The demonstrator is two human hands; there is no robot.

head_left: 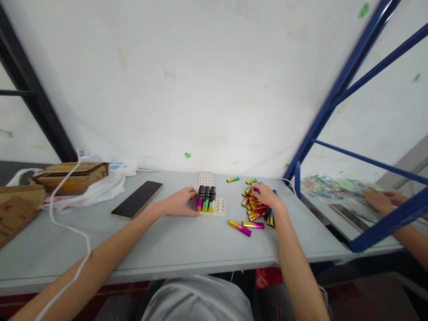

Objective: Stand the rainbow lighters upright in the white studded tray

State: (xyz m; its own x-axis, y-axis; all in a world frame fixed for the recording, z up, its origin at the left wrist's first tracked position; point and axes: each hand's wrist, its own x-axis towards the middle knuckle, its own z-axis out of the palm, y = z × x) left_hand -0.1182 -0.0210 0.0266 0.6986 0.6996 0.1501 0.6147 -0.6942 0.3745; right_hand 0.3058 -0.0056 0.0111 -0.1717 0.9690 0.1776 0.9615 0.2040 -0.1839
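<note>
My left hand (pixel 183 203) rests at the left side of a white tray with round holes (pixel 220 207), thumb low and fingers higher along its edge. Upright in the tray's left part stand several shiny tubes with black tops (pixel 206 199), their lower ends purple, green and yellow. A pile of loose, shiny gradient-coloured tubes (pixel 257 210) lies to the right. Over the back of that pile my right hand (pixel 268 196) bends down, its fingers closed about a tube that they mostly hide. Two yellow-purple tubes (pixel 240 228) lie in front of the pile.
Behind the filled tray lies a second white tray (pixel 205 178). A dark phone (pixel 137 199) lies to the left, near a cardboard box (pixel 72 177) and white plastic bags. A white cable (pixel 67 227) hangs across my left arm. Blue frame bars (pixel 334 100) rise at the right.
</note>
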